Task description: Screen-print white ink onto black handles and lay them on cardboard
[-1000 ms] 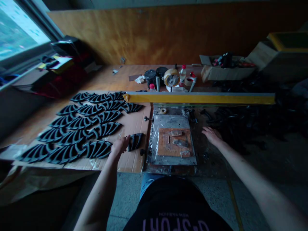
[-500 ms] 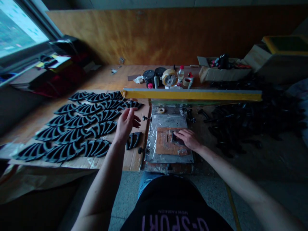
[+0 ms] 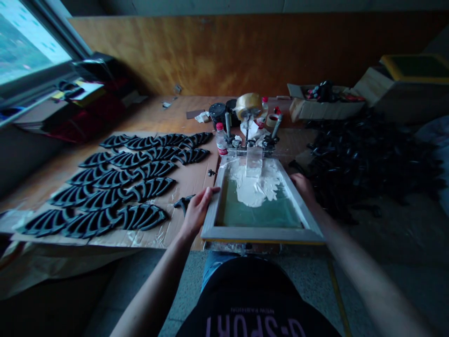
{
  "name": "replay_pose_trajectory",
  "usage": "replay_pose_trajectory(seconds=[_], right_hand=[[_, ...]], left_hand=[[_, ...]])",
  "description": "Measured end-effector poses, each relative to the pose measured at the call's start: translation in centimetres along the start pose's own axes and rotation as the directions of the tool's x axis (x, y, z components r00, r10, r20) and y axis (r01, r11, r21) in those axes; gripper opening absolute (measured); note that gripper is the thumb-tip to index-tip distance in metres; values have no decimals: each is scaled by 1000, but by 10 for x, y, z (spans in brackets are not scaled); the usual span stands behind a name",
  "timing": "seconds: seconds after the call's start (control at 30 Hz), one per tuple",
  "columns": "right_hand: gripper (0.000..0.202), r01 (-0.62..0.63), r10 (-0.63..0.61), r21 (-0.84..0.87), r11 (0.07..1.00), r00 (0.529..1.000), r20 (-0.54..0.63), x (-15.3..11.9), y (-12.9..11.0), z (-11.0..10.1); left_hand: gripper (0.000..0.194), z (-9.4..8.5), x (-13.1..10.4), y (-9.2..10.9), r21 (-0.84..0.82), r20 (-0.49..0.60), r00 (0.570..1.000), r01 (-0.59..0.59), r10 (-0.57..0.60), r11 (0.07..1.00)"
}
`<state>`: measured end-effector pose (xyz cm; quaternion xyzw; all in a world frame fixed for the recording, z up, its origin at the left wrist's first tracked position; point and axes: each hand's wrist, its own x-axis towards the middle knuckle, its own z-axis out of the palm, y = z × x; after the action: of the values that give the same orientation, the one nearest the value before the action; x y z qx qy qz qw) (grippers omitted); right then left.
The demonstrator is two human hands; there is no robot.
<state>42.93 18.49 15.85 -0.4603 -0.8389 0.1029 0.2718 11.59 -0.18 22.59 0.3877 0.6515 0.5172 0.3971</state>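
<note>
A screen frame (image 3: 263, 232) lies flat in front of me, with white paste (image 3: 253, 189) spread over the upper part of its green mesh (image 3: 259, 215). A clear squeegee block (image 3: 254, 161) stands in the paste. My left hand (image 3: 199, 210) is closed at the frame's left edge, thumb and fingers gripping it. At the opposite side, my right hand (image 3: 304, 189) touches the frame's right edge; its fingers are partly hidden and dim. Just beside my left hand, a black curved part (image 3: 183, 203) lies on the cardboard.
Rows of black curved parts (image 3: 94, 196) cover the cardboard (image 3: 196, 175) at left. A dark heap of parts (image 3: 372, 154) lies at right. Behind the frame stand a bottle (image 3: 220, 140), a tape roll (image 3: 249, 106) and black tubs (image 3: 217, 113). An open box (image 3: 326, 103) sits farther back.
The raised screen frame has come down flat over the base plate, hiding the brown board. My left hand has moved down to its left edge, my right hand rightward to its right edge.
</note>
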Motion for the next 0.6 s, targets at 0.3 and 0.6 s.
replay_pose_trajectory(seconds=[0.3, 0.6], right_hand=[[26, 241, -214, -152, 959, 961, 174, 51, -93, 32], [13, 632, -630, 151, 761, 662, 405, -12, -89, 8]], left_hand=[[74, 19, 4, -109, 123, 10, 982, 187, -190, 975], [68, 16, 7, -107, 152, 38, 979, 190, -198, 970]])
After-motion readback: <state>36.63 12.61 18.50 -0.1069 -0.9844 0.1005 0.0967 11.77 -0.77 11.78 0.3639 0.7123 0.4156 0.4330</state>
